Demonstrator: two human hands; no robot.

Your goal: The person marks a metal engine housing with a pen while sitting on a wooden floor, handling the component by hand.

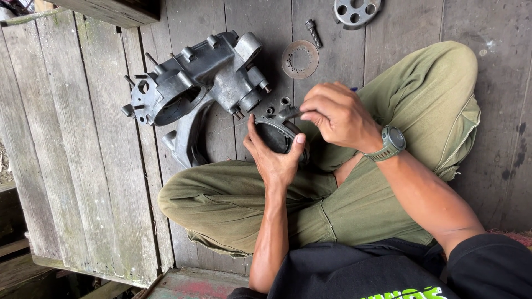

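My left hand (275,156) grips a dark round metal housing part (275,130) with a wide bore, held just above my crossed legs. My right hand (335,115), with a grey-green watch on the wrist, pinches a thin tool whose tip touches the rim of that part; most of the tool is hidden in the fingers. A large grey engine crankcase (194,88) lies on the wooden planks just beyond the held part.
A flat toothed disc (300,59) and a bolt (313,32) lie on the planks past the hands. A perforated round metal plate (356,11) sits at the top edge. My olive-trousered legs (332,188) fill the middle. The platform's edge drops off at the left.
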